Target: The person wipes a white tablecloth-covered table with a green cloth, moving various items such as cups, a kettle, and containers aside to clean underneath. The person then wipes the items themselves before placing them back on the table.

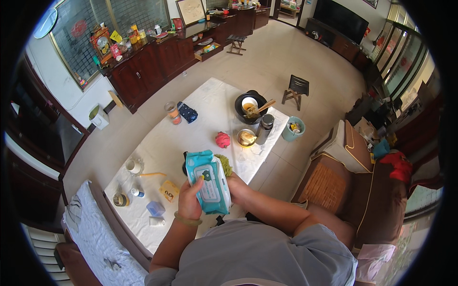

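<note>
A teal and white pack of wet wipes [209, 184] is held up over the table, its lid side facing me. My left hand [191, 198] grips its left edge, thumb across the front, with a pale bangle on the wrist. At the right edge is my right hand [236, 186], its fingers largely hidden behind the pack. A fuzzy green item [224, 165] shows just past the pack, close to my right fingers; whether they touch it is unclear. Beyond lie a pink dragon fruit [223, 139] and a bowl of food [246, 138].
The white-covered table [200, 103] bears a black pot [241, 114], a dark flask [264, 129], a jar [173, 113], a mug [133, 166], a yellow box [169, 190] and a blue plastic container [155, 208]. A bin [293, 128] and folding stool [296, 90] stand beyond; sofas [329, 182] flank me.
</note>
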`<state>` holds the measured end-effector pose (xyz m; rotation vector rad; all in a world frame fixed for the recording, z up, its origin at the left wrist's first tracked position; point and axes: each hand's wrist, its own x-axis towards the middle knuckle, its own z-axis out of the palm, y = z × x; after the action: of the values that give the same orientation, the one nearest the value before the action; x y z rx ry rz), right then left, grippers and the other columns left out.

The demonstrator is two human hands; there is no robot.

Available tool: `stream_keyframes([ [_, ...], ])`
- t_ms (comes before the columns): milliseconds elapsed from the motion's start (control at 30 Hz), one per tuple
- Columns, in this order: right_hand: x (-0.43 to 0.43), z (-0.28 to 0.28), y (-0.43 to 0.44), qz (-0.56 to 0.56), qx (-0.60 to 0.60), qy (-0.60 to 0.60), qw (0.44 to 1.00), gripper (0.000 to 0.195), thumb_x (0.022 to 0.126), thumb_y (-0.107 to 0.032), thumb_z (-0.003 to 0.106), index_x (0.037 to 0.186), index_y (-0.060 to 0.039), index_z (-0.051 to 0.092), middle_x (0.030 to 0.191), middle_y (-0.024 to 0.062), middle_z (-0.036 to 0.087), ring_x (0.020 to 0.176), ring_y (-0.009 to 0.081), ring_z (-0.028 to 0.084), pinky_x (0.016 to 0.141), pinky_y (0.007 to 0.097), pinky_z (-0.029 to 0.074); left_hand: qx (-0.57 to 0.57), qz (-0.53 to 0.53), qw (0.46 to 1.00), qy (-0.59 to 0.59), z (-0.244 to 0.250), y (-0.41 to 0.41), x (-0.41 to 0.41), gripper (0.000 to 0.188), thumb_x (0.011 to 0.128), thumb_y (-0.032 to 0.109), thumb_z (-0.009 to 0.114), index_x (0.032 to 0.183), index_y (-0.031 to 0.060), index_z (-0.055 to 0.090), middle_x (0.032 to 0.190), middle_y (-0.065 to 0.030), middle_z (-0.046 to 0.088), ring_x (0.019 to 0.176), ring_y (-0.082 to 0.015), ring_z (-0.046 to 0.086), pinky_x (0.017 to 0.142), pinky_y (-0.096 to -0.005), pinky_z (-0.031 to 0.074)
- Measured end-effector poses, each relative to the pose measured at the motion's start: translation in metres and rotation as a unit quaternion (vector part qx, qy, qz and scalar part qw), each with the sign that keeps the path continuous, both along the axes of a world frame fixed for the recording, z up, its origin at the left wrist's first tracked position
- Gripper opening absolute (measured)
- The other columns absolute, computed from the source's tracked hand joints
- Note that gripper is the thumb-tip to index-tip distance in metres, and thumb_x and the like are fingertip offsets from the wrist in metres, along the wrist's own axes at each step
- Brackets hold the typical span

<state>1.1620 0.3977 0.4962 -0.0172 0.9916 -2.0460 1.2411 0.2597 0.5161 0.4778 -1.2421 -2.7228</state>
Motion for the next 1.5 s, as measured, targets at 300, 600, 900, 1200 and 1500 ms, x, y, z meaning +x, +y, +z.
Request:
stream_keyframes([
  [300, 0.012, -0.005, 0.005, 0.031, 0.003, -0.009, 0.999, 0.039, 0.093, -0.011, 0.063, 0.131, -0.0040, 0.055, 0.121, 0.0108, 0.065, 0.107, 0.0223, 0.065, 0.090, 0.0388, 0.055, -0.016, 0.028, 0.999, -0.001, 0.004, -0.008, -0.002, 0.026, 0.093, 0.013, 0.061, 0.115, 0.0004, 0.065, 0.106, -0.0073, 0.070, 0.095, -0.0174, 0.066, 0.088, -0.0319, 0.051],
  [600, 0.017, 0.000, 0.006, 0.050, -0.003, -0.022, 0.999, 0.041, 0.092, -0.009, 0.063, 0.131, -0.0037, 0.054, 0.121, 0.0109, 0.065, 0.105, 0.0215, 0.066, 0.088, 0.0379, 0.056, 0.018, 0.030, 0.999, -0.006, -0.010, -0.021, -0.001, 0.028, 0.093, 0.014, 0.061, 0.117, -0.0002, 0.063, 0.108, -0.0081, 0.069, 0.096, -0.0187, 0.067, 0.089, -0.0334, 0.051],
  [900, 0.004, 0.005, -0.004, 0.022, -0.004, -0.008, 1.000, 0.038, 0.092, -0.009, 0.062, 0.129, -0.0040, 0.055, 0.120, 0.0112, 0.064, 0.105, 0.0232, 0.066, 0.088, 0.0395, 0.056, -0.027, -0.003, 1.000, -0.014, 0.004, -0.006, 0.006, 0.033, 0.094, 0.019, 0.058, 0.120, -0.0010, 0.061, 0.111, -0.0080, 0.069, 0.100, -0.0187, 0.067, 0.092, -0.0328, 0.050],
  [1200, 0.005, 0.002, -0.002, 0.031, 0.015, -0.014, 0.999, 0.037, 0.093, -0.011, 0.063, 0.129, -0.0050, 0.055, 0.120, 0.0109, 0.064, 0.104, 0.0225, 0.066, 0.089, 0.0391, 0.056, 0.000, 0.003, 1.000, -0.005, 0.000, -0.011, 0.000, 0.025, 0.094, 0.013, 0.060, 0.116, 0.0011, 0.064, 0.107, -0.0063, 0.070, 0.096, -0.0164, 0.067, 0.088, -0.0312, 0.051],
  [1500, 0.008, -0.009, 0.005, 0.029, -0.013, -0.030, 0.999, 0.040, 0.093, -0.009, 0.063, 0.131, -0.0038, 0.055, 0.122, 0.0104, 0.064, 0.105, 0.0214, 0.066, 0.088, 0.0374, 0.056, -0.015, 0.040, 0.999, -0.024, -0.019, -0.024, -0.006, 0.030, 0.092, 0.016, 0.061, 0.116, -0.0011, 0.064, 0.107, -0.0075, 0.070, 0.095, -0.0174, 0.067, 0.088, -0.0310, 0.051],
])
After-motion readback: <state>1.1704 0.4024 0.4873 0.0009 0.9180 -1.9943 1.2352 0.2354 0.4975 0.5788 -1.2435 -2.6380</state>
